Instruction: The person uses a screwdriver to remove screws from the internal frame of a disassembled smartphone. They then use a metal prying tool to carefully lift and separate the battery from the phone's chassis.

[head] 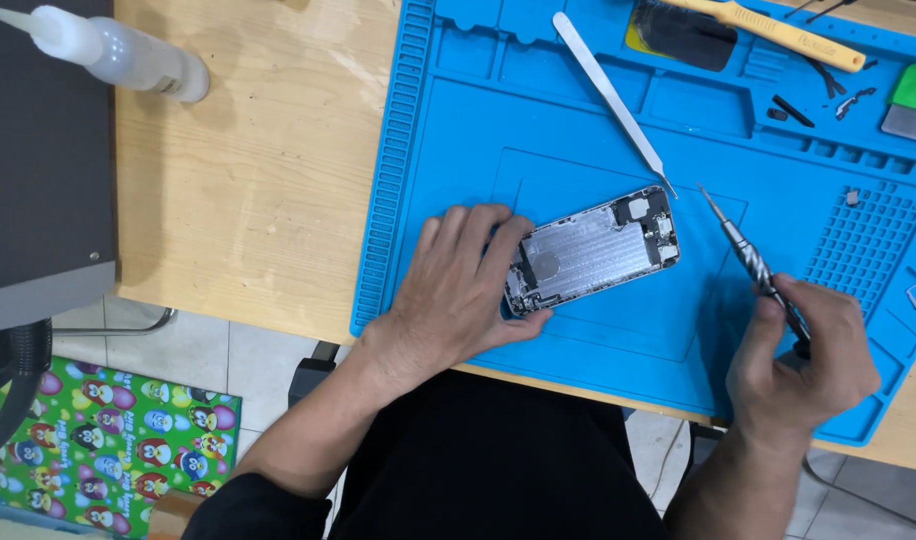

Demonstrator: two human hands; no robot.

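The left hand (458, 290) lies flat on the blue silicone repair mat (598, 330), fingers spread and pressing the end of the opened silver phone housing (590, 252) at the mat's middle. The right hand (803, 365) has its fingers clenched around a slim metal screwdriver (753, 262), tip raised beside the housing. A slip could gouge the exposed bare metal plate and small parts; steel tweezers (610, 95) lie near.

Opened silver phone housing (593, 252) on blue silicone work mat (458, 150), left hand (458, 290) at its left end. Steel tweezers (610, 98) behind it. Right hand (800, 360) with slim metal screwdriver (753, 260) to right. Clear squeeze bottle (118, 52) far left on wooden table (248, 190).
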